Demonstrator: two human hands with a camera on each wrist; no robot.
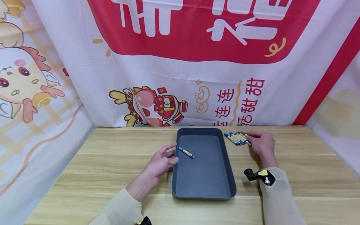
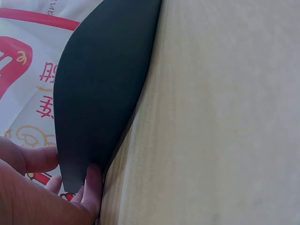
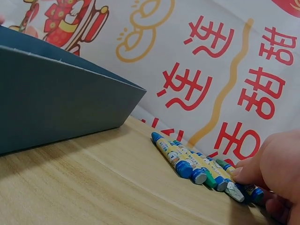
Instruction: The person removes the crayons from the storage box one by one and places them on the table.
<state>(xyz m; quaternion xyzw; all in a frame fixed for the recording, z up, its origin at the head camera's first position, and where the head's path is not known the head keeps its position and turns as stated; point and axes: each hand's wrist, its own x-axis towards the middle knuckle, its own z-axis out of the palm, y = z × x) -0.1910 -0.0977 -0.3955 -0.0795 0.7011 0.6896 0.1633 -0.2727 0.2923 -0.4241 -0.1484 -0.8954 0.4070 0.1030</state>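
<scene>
My left hand holds the left wall of a dark grey rectangular tray, thumb and index fingertip at the rim. In the left wrist view, other fingers lie against the outside of that wall. One blue crayon lies inside the tray, toward its left wall. Beyond the tray's right side, my right hand pinches the rightmost crayon of a slanted row. Its middle is hidden by the thumb and fingers. Several other crayons, with blue, green and white ends, lie side by side just left of it.
A light wooden table carries everything. Behind its back edge hangs a printed white and red cloth, with more cloth at both sides. Black camera mounts sit on both beige sleeves.
</scene>
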